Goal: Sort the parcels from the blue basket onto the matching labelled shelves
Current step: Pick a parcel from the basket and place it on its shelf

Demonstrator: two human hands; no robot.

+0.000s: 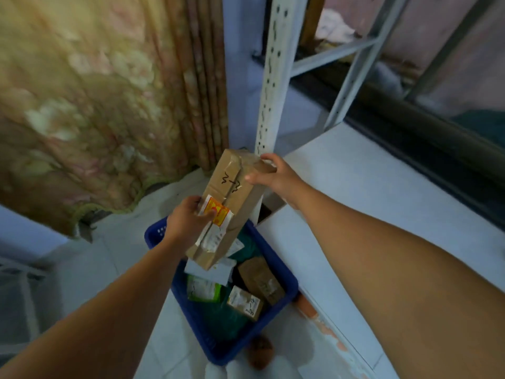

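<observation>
Parcels remain in the blue basket (284, 289): a small taped box (245, 302), a brown packet (261, 280), a green-and-white pouch (203, 288) and more beneath. One long cardboard parcel (228, 212), marked by hand, is held just above the basket, the left hand (188, 220) closed on its labelled side, the right hand (273, 173) gripping its far end. No shelf label shows; the white shelf (382, 181) beside the basket looks bare, so most sorting seems left.

floral curtain (90, 99), pale tiled floor (90, 269)
</observation>
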